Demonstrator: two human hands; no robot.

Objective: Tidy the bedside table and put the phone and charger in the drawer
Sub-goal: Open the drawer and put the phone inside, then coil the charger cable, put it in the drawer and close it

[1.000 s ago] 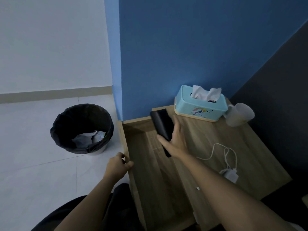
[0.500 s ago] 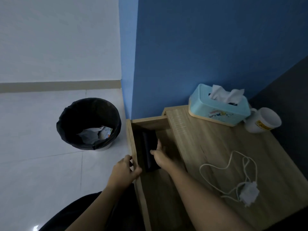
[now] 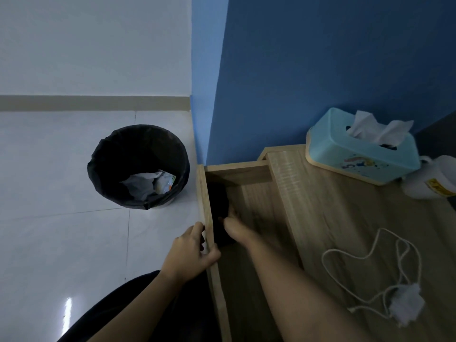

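Since a second ago, phone [image 3: 218, 206] moved from above tabletop into drawer [image 3: 249, 208]; lies along front-left wall, long axis parallel to it. Right hand [image 3: 237, 229] rests fingers on it, grip unclear. Left hand [image 3: 191, 250] clasps drawer front. Charger [image 3: 404, 303] near table's [image 3: 345, 213] right edge; mug [image 3: 434, 178] label unreadable.

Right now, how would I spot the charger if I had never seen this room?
Find the wooden bedside table against the blue wall. On its top, near the front right, lies the charger: a white plug block with a thin white cable looped loosely beside it. Unlike the teal tissue box and white mug at the back, it lies flat and tangled.
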